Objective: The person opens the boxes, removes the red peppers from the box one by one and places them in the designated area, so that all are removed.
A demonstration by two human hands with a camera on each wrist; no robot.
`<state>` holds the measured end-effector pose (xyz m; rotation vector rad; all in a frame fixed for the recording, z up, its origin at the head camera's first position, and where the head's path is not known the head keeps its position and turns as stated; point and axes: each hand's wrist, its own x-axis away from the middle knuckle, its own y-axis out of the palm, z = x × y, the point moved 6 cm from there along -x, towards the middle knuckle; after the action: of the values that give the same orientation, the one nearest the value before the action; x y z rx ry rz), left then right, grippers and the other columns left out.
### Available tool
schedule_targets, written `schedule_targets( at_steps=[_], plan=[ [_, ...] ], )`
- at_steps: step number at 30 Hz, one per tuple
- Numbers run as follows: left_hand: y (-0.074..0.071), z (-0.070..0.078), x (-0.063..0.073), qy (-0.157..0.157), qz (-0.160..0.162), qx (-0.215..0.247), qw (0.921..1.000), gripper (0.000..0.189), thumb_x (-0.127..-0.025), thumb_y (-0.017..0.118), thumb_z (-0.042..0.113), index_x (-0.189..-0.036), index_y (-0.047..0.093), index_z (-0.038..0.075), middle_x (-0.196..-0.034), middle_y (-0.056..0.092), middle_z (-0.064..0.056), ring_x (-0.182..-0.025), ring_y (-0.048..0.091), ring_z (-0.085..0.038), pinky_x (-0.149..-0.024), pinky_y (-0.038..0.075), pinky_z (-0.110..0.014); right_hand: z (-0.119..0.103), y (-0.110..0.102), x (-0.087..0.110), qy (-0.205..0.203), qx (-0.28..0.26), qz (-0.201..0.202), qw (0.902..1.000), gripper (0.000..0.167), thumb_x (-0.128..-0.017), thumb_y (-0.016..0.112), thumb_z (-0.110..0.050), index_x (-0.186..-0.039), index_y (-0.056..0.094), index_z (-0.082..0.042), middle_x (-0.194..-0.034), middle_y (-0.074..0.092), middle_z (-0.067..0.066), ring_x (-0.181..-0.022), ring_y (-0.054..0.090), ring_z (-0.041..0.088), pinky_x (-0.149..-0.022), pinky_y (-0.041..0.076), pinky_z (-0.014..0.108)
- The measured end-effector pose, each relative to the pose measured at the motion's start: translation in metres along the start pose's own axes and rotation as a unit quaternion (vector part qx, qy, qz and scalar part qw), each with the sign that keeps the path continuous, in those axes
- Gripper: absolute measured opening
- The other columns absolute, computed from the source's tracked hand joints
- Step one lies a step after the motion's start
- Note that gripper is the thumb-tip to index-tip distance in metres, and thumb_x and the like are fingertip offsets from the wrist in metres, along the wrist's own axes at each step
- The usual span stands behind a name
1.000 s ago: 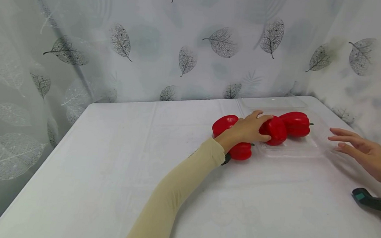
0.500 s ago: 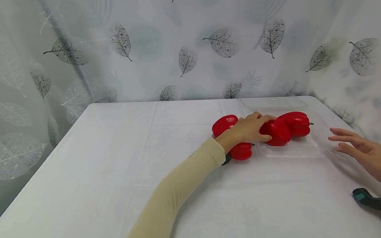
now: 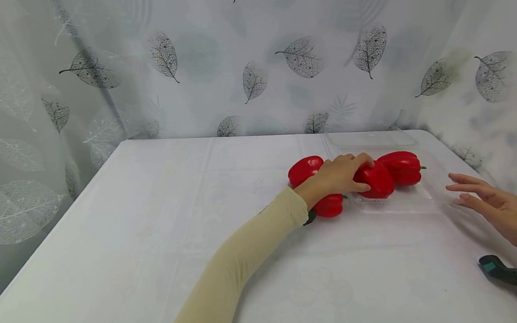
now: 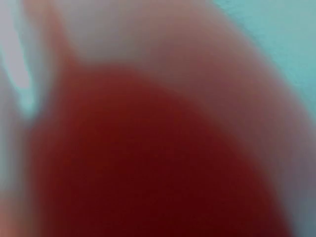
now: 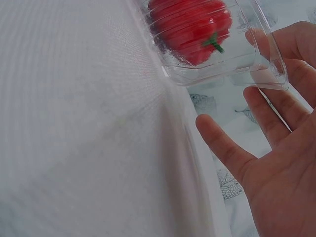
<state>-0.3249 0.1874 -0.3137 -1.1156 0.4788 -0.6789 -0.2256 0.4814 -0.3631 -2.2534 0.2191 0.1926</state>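
Observation:
In the head view my left hand (image 3: 336,173) has its thumb and fingers round a red bell pepper (image 3: 379,181) in a clear plastic box (image 3: 399,209). A second red bell pepper (image 3: 402,167) with a green stem lies right behind it, also in the box. My right hand (image 3: 502,211) stays at the box's right side, fingers spread and holding nothing. In the right wrist view, fingertips (image 5: 254,37) are right at the box's clear wall. The left wrist view is blurred, mostly filled by the dark red pepper (image 4: 148,158).
Left of the box, two more red bell peppers, one behind (image 3: 304,169) and one in front (image 3: 329,206) of my left wrist, lie on the white-covered table (image 3: 145,233). The box's clear lid (image 3: 372,138) stands open at the back. A leaf-print curtain (image 3: 211,68) hangs behind.
The pepper under my left hand has turned and shifted slightly right against the other one. My left fingers have moved a little right with it; my right hand has stayed put.

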Motion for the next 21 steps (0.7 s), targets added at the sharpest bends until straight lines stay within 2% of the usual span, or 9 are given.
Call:
schedule_targets(
  at_steps=[2, 4, 7, 10, 11, 13, 17, 20, 21],
  plan=[
    [-0.0002, 0.0004, -0.0002, 0.0, 0.002, -0.004, 1.0, 0.06, -0.088, 0.069, 0.043, -0.139, 0.04, 0.037, -0.133, 0.05, 0.011, -0.119, 0.042, -0.003, -0.096, 0.041, -0.027, 0.0002, 0.0002, 0.0001, 0.004, 0.002, -0.001, 1.0, 0.041, -0.102, 0.051, -0.031, -0.136, 0.053, -0.009, -0.15, 0.028, -0.029, -0.134, 0.027, -0.006, -0.075, 0.029, -0.002],
    [-0.0003, 0.0005, -0.0002, -0.001, 0.001, -0.008, 1.0, 0.059, -0.088, 0.069, 0.043, -0.139, 0.039, 0.037, -0.132, 0.05, 0.011, -0.118, 0.042, -0.003, -0.095, 0.041, -0.027, 0.0003, 0.0008, 0.0003, 0.008, 0.001, -0.003, 1.0, 0.042, -0.102, 0.051, -0.032, -0.137, 0.053, -0.008, -0.15, 0.028, -0.029, -0.134, 0.027, -0.006, -0.09, 0.034, 0.006],
    [-0.0005, 0.0005, -0.0002, -0.004, 0.0, -0.012, 0.9999, 0.059, -0.089, 0.069, 0.042, -0.14, 0.039, 0.038, -0.131, 0.05, 0.011, -0.116, 0.043, -0.003, -0.093, 0.042, -0.026, -0.0001, 0.0022, -0.0002, 0.013, -0.009, -0.007, 0.9999, 0.043, -0.102, 0.05, -0.032, -0.137, 0.051, -0.007, -0.15, 0.026, -0.03, -0.139, 0.022, -0.005, -0.113, 0.031, 0.044],
    [-0.0007, 0.0009, 0.0, -0.005, -0.002, -0.017, 0.9998, 0.06, -0.09, 0.068, 0.042, -0.141, 0.038, 0.039, -0.13, 0.051, 0.011, -0.116, 0.043, -0.003, -0.092, 0.042, -0.026, -0.001, 0.0031, -0.0005, 0.015, -0.021, -0.009, 0.9996, 0.044, -0.102, 0.05, -0.032, -0.138, 0.051, -0.007, -0.15, 0.024, -0.031, -0.142, 0.018, -0.002, -0.099, 0.02, 0.077],
    [-0.0005, 0.0013, -0.0001, -0.003, -0.003, -0.02, 0.9998, 0.06, -0.09, 0.067, 0.041, -0.142, 0.038, 0.039, -0.129, 0.052, 0.011, -0.115, 0.043, -0.003, -0.092, 0.043, -0.026, -0.0011, 0.0029, -0.0004, 0.015, -0.018, -0.008, 0.9997, 0.044, -0.102, 0.05, -0.032, -0.138, 0.051, -0.007, -0.15, 0.025, -0.031, -0.142, 0.018, -0.002, -0.102, 0.021, 0.074],
    [-0.0002, 0.0022, -0.0005, 0.001, -0.007, -0.025, 0.9997, 0.059, -0.091, 0.066, 0.04, -0.144, 0.037, 0.04, -0.126, 0.053, 0.012, -0.114, 0.044, -0.003, -0.091, 0.043, -0.026, -0.0013, 0.0019, 0.0, 0.013, -0.011, -0.006, 0.9998, 0.043, -0.102, 0.05, -0.032, -0.138, 0.051, -0.008, -0.15, 0.026, -0.03, -0.14, 0.021, -0.003, -0.113, 0.028, 0.051],
    [0.0003, 0.0034, -0.0013, 0.008, -0.012, -0.029, 0.9995, 0.058, -0.093, 0.064, 0.039, -0.144, 0.037, 0.04, -0.121, 0.056, 0.012, -0.111, 0.044, -0.003, -0.088, 0.043, -0.026, -0.0011, 0.0013, 0.0005, 0.01, -0.006, -0.003, 0.9999, 0.042, -0.102, 0.05, -0.031, -0.138, 0.051, -0.009, -0.15, 0.027, -0.03, -0.139, 0.022, -0.004, -0.114, 0.026, 0.045],
    [0.0002, 0.0026, -0.0012, 0.004, -0.009, -0.021, 0.9997, 0.058, -0.091, 0.066, 0.041, -0.143, 0.039, 0.04, -0.12, 0.057, 0.013, -0.109, 0.045, -0.003, -0.088, 0.043, -0.026, -0.0007, 0.0018, 0.0003, 0.01, -0.015, -0.003, 0.9998, 0.042, -0.102, 0.05, -0.031, -0.138, 0.051, -0.007, -0.15, 0.026, -0.031, -0.141, 0.018, -0.004, -0.104, 0.02, 0.072],
    [0.0003, 0.0024, -0.0011, 0.003, -0.006, -0.019, 0.9998, 0.058, -0.091, 0.066, 0.041, -0.142, 0.04, 0.039, -0.12, 0.057, 0.013, -0.109, 0.045, -0.003, -0.088, 0.043, -0.026, -0.0006, 0.0017, 0.0002, 0.009, -0.016, -0.003, 0.9998, 0.042, -0.102, 0.05, -0.03, -0.138, 0.051, -0.007, -0.15, 0.026, -0.031, -0.142, 0.018, -0.004, -0.103, 0.02, 0.073]
  ],
)
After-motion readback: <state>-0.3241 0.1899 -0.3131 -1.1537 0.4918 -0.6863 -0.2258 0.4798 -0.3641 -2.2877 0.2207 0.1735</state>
